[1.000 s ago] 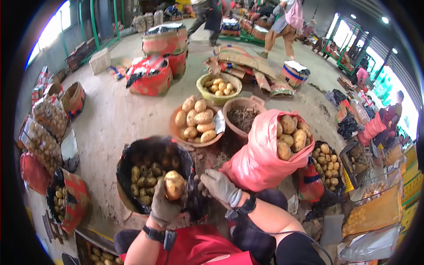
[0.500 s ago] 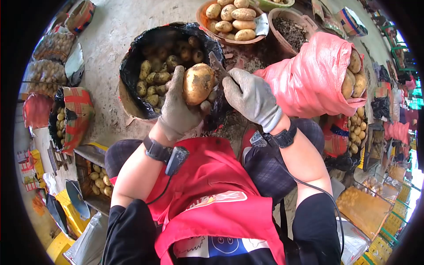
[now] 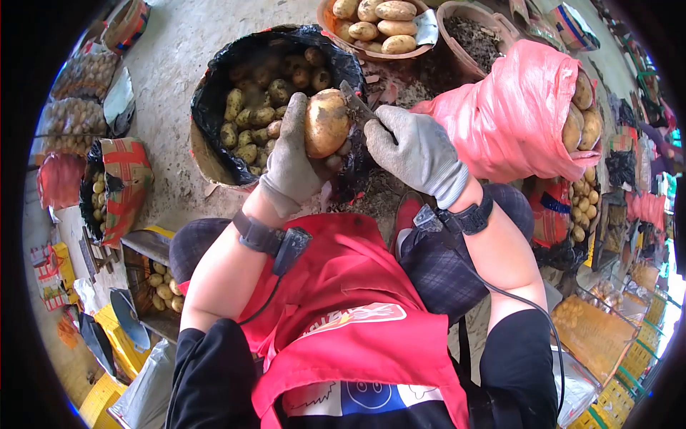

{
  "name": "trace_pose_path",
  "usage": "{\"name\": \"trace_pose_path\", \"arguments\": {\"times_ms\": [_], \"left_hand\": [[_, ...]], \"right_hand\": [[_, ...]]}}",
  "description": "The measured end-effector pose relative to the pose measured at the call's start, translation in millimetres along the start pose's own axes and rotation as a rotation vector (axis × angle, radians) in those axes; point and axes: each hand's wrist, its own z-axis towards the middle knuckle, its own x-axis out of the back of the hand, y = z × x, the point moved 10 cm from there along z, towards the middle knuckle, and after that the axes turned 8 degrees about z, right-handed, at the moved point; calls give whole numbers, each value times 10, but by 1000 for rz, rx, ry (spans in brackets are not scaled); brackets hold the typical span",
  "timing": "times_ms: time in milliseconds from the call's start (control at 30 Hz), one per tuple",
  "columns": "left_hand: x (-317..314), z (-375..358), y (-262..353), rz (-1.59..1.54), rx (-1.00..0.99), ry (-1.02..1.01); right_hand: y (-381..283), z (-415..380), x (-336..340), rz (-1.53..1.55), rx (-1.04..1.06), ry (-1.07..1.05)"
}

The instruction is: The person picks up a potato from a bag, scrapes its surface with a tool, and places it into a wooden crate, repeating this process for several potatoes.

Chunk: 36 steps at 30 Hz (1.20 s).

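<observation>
1. Near the centre of the frame, the left hand (image 3: 291, 161), gloved, is clamped around a big potato (image 3: 326, 123), its thumb along the left side
2. The right hand (image 3: 418, 151), also gloved and just right of centre, is closed on a knife (image 3: 357, 102); the two hands are apart
3. The blade points to the upper left, its tip at the potato's upper right edge; whether it touches, I cannot tell
4. Left of the potato stands a basket (image 3: 204, 151) with a black liner (image 3: 214, 68), holding smaller potatoes (image 3: 246, 136)
5. At the top centre is a bowl (image 3: 336, 37) of pale potatoes (image 3: 396, 27), beside a bucket (image 3: 453, 51) of dark scraps (image 3: 473, 41)
6. On the upper right a pink sack (image 3: 500, 118) leans, its mouth showing more potatoes (image 3: 590, 130)
</observation>
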Motion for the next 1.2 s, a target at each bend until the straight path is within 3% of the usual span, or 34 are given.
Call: {"name": "trace_pose_path", "arguments": {"times_ms": [133,233,300,367,433,500,533,600,633,700,767,800,900,933,967,1033,1067,1100,1167,1200], "left_hand": [[153,66,8,236,-70,96],[35,20,94,184,-165,8],[-205,-63,271,230,-332,-107],[-281,-125,334,330,-368,-191],[-312,-121,407,569,-511,-167],[-259,-100,346,482,-407,-121],[-291,-133,346,534,-375,-86],[-228,-91,357,656,-504,-78],[-324,-132,362,518,-445,-88],[-274,-85,372,540,-427,-73],[-282,-116,460,782,-556,-42],[-303,-98,442,789,-572,-82],[-483,-307,543,1029,-872,-49],[-466,-322,507,711,-720,-108],[-520,-377,561,701,-743,-89],[-412,-327,420,479,-393,-146],[-224,-165,144,780,-340,-450],[-470,-330,-16,108,50,-435],[-535,-456,119,951,-421,-487],[-101,-188,-81,625,-229,-523]], "right_hand": [[-205,-166,-286,-119,101,-193],[-199,-148,-121,33,121,-39],[-59,-43,83,112,-2,-1],[111,-36,144,32,-71,-10],[81,-67,125,-15,9,-15],[-33,-127,44,-12,114,-109],[-29,-142,-36,-65,-5,-262],[45,-173,41,41,-28,-127],[115,-165,128,64,-80,-45],[303,-83,264,180,-182,89],[361,-109,111,773,-374,14],[267,-131,93,871,-422,-46],[93,-110,-2,1017,-262,-101],[254,-133,-106,1032,-331,-136],[152,-137,-19,1069,-336,-141],[67,-132,-34,1171,-329,-200],[56,-127,-61,1176,-337,-207],[82,-99,-108,1188,-275,-248],[19,-38,-139,1124,-50,-181],[-84,-73,-90,1078,-106,-245]]}}
